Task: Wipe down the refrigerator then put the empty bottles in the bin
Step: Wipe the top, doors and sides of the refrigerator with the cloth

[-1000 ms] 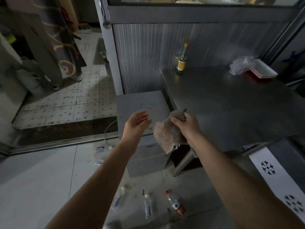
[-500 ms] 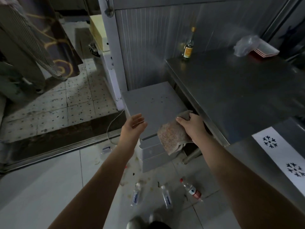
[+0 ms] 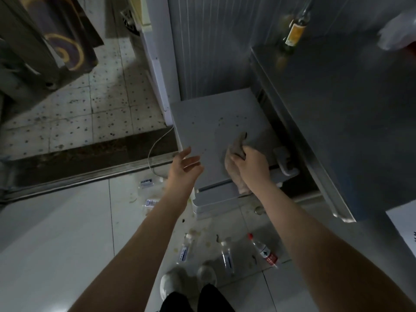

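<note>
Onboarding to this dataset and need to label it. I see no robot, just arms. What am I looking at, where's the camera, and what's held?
There is no machine here. A person works bare-handed, and every picture comes from one wide-angle camera worn on their head, looking down. The right hand grips a cloth against the speckled top of a small grey refrigerator. The left hand is open and holds nothing, near the refrigerator's front left corner. Several plastic bottles lie on the tiled floor by the person's shoes. A steel table stands on the right, with a glass bottle at its back.
</note>
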